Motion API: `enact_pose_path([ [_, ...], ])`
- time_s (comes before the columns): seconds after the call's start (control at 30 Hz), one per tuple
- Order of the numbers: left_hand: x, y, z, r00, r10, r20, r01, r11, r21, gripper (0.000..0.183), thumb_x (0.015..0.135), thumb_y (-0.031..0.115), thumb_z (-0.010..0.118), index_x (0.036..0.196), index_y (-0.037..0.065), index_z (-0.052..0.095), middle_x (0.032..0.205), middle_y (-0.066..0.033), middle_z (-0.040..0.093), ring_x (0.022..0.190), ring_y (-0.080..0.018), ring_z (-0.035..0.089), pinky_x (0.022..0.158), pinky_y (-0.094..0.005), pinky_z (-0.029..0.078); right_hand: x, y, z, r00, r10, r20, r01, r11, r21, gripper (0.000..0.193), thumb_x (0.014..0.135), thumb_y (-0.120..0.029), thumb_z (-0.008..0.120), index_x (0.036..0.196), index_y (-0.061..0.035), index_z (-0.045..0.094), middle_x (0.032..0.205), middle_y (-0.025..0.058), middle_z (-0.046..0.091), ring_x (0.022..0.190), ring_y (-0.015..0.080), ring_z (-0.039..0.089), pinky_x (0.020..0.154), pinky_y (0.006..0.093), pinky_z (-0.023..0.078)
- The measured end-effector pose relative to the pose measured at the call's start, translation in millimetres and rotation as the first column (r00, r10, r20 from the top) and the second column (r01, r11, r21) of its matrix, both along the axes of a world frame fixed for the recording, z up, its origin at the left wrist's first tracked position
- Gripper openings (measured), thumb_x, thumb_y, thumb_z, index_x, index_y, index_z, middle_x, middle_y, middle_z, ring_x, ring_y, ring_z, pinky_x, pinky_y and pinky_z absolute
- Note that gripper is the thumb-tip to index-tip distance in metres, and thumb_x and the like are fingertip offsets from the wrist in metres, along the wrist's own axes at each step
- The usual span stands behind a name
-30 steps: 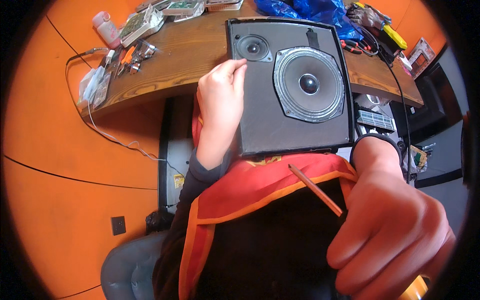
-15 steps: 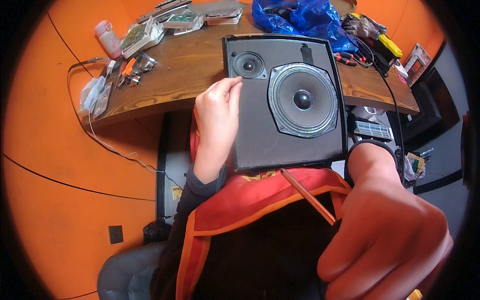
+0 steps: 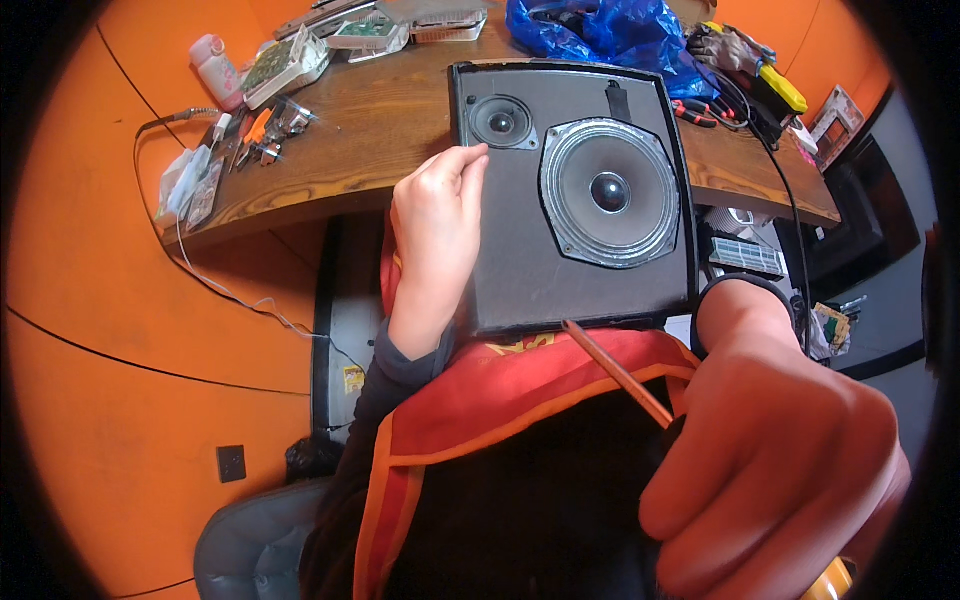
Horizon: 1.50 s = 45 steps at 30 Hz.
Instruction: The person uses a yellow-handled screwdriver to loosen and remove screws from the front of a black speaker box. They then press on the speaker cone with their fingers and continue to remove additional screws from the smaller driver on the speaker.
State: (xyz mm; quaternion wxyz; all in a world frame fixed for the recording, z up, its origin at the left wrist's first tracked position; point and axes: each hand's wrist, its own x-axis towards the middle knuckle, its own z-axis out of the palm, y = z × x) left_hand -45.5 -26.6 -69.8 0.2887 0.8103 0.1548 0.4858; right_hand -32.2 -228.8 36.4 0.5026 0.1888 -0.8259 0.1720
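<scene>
A black speaker box rests between my lap and the table edge, its front facing up. It carries a large round woofer and, at the upper left, a small tweeter. My left hand is closed in a pinch just below the tweeter's lower left corner; anything between its fingertips is too small to make out. Close to the camera, my right hand is wrapped round a screwdriver. Its long copper-coloured shaft points up and left, the tip near the box's lower edge. My fist hides most of the handle.
Beyond the box stands a wooden table. Circuit boards in white trays, a pink-and-white bottle, small metal parts, a blue plastic bag, red-handled pliers and gloves lie on it. A black cable hangs at the right.
The speaker box, the left hand and the screwdriver tip sit slightly higher in the picture. Both hands keep the same grip.
</scene>
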Motion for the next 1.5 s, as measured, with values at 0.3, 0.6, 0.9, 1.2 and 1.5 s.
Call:
enact_pose_path([
  [0.3, 0, 0, 0, 1.0, -0.002, -0.009, 0.002, 1.0, -0.024, 0.01, 0.081, 0.007, 0.062, 0.087, 0.0, 0.067, 0.077, -0.0175, 0.064, 0.068, -0.0308, 0.063, 0.061, -0.0338, 0.048, -10, 4, 7, 1.0, -0.026, -0.013, 0.026, 1.0, -0.008, 0.039, 0.084, 0.003, 0.049, 0.12, -0.0127, 0.049, 0.063, -0.0018, 0.045, 0.048, 0.0048, 0.038, 0.044, 0.0203, 0.027],
  [0.6, 4, 1, -5, 0.999, 0.015, 0.042, -0.015, 1.0, -0.004, 0.01, 0.081, 0.006, 0.064, 0.089, 0.0, 0.068, 0.055, -0.0075, 0.049, 0.048, -0.0077, 0.039, 0.047, -0.0243, 0.034, -12, 9, 13, 0.998, -0.067, -0.01, 0.066, 0.996, -0.064, 0.038, 0.084, 0.004, 0.049, 0.118, -0.0117, 0.054, 0.056, -0.0046, 0.043, 0.041, 0.0017, 0.034, 0.038, 0.0179, 0.023],
  [0.9, 1, 1, -6, 1.0, -0.016, 0.003, 0.016, 0.998, -0.055, 0.011, 0.082, 0.012, 0.061, 0.086, 0.004, 0.066, 0.081, -0.0147, 0.064, 0.074, -0.0336, 0.062, 0.063, -0.0388, 0.049, 104, -2, 16, 0.543, -0.811, -0.22, 0.602, 0.558, -0.571, 0.036, 0.088, -0.007, 0.051, 0.122, -0.0064, 0.039, 0.095, 0.0096, 0.045, 0.078, 0.0154, 0.047, 0.07, 0.0349, 0.036],
  [1.2, 4, 3, -8, 0.999, -0.016, 0.03, 0.016, 1.0, -0.025, 0.011, 0.082, 0.013, 0.061, 0.086, 0.004, 0.066, 0.079, -0.0153, 0.064, 0.073, -0.0351, 0.061, 0.061, -0.04, 0.048, 125, 137, 0, 0.474, -0.88, 0.011, 0.641, 0.337, -0.69, 0.085, 0.088, 0.008, 0.048, 0.142, -0.0333, -0.002, 0.103, 0.0156, 0.052, 0.091, 0.0229, 0.061, 0.08, 0.0387, 0.052],
  [1.5, 5, 4, -9, 1.0, -0.016, 0.025, 0.017, 0.999, -0.047, 0.011, 0.083, 0.013, 0.061, 0.086, 0.004, 0.066, 0.079, -0.0152, 0.063, 0.072, -0.0351, 0.061, 0.061, -0.0398, 0.048, 135, 159, -13, 0.335, -0.912, -0.237, 0.722, 0.41, -0.558, 0.073, 0.086, 0.011, 0.051, 0.137, -0.0264, 0.015, 0.098, 0.0089, 0.051, 0.09, 0.0184, 0.06, 0.078, 0.0351, 0.055],
])
